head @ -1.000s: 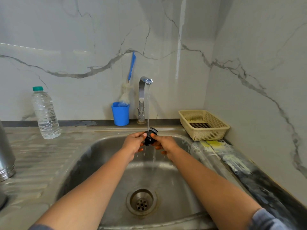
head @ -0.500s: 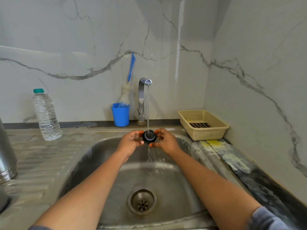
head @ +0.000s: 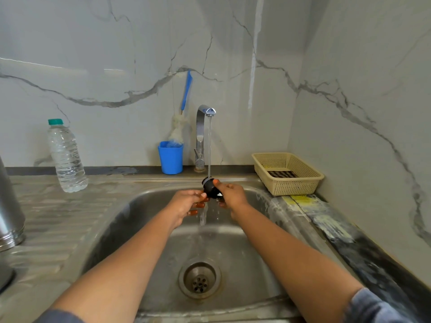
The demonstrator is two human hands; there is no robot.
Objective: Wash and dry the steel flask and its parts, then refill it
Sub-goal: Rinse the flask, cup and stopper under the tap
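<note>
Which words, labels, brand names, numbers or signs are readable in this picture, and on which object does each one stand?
No text can be read anywhere in this view.
water bottle: clear plastic, no label shows.
blue cup: plain.
basket: plain.
black cap in the right hand: no marking that I can make out.
</note>
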